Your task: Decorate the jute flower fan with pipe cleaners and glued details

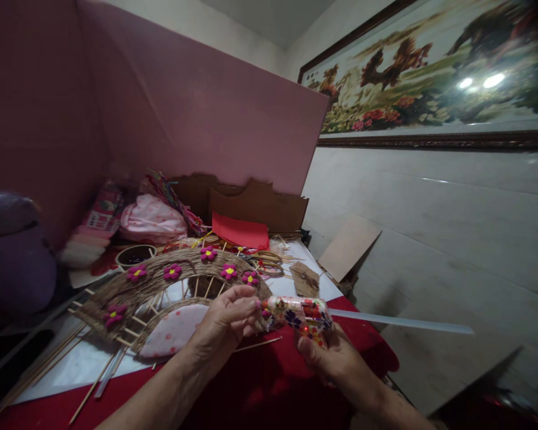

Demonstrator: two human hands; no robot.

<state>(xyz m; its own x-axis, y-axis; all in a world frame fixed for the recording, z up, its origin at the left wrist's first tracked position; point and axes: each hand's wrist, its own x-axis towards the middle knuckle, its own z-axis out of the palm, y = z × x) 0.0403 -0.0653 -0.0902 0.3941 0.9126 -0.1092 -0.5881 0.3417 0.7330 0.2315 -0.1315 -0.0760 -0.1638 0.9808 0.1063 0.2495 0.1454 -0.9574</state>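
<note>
A jute-wrapped arch (161, 280) with several pink foam flowers and wooden stick spokes lies on the table. My left hand (228, 316) is closed in a pinch at the arch's right end, fingertips pressed on its edge. My right hand (327, 352) is wrapped round a flower-patterned glue gun (298, 313), whose nozzle points left at the spot my left fingers pinch. A long translucent glue stick (399, 322) sticks out of the gun's back to the right.
A red cloth (269, 382) covers the table's near side. Loose wooden sticks (94, 382) lie at the left. Behind are cardboard pieces (260, 206), red paper (240, 232), a pink cloth bundle (150, 218) and a small bowl (134, 255). A pink board stands at the back.
</note>
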